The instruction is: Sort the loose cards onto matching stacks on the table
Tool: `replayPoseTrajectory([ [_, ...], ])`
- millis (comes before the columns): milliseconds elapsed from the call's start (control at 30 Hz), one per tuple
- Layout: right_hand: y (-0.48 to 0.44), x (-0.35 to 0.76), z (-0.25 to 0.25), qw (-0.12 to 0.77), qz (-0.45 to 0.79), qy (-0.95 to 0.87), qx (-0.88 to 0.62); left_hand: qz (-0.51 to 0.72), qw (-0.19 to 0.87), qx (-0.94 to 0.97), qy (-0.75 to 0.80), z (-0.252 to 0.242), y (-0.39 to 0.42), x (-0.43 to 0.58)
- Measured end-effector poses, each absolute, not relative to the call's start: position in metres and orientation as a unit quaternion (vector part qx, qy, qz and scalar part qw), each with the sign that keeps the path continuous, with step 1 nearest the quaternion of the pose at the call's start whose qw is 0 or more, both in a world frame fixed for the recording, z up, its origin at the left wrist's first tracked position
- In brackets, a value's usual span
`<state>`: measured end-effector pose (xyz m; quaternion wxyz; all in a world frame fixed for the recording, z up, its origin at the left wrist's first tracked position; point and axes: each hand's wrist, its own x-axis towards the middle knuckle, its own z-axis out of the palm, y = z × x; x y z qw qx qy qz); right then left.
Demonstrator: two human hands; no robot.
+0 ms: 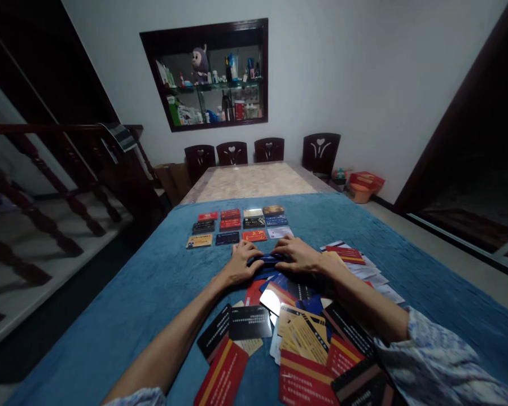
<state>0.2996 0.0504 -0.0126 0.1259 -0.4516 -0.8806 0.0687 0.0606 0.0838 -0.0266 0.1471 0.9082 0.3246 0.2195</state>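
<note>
Between both hands, at the middle of the blue cloth, is a small group of dark blue cards (270, 260). My left hand (242, 264) grips their left end, thumb toward me and fingers curled over the far side. At the right end my right hand (298, 256) grips them the same way. Just beyond the fingertips lie rows of sorted cards, among them an orange-red card (254, 235), a white card (280, 232) and a dark navy card (227, 238). Below my wrists spreads a loose heap of mixed cards, with a black card (250, 322) and a gold card (307, 338).
White cards (375, 276) fan out right of my right forearm, a red card (345, 255) on top. The blue cloth (152, 316) covers the near table; its bare patterned end (262, 179) reaches toward dark chairs (232, 153). A wooden railing (46, 169) stands left.
</note>
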Motion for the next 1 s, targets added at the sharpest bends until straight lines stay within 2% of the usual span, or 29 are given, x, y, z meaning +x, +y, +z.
replayPoseTrajectory([
  [333, 0.056, 0.301, -0.017, 0.203, 0.046, -0.882, -0.424, 0.276, 0.176, 0.885, 0.332, -0.025, 0.089, 0.062],
  [733, 0.052, 0.296, -0.020, 0.212, 0.043, -0.819, -0.531, 0.326, 0.133, 0.863, 0.362, -0.039, 0.098, 0.063],
  [1000, 0.049, 0.292, -0.024, 0.207, 0.013, -0.805, -0.556, 0.316, 0.136, 0.867, 0.360, -0.035, 0.093, 0.064],
])
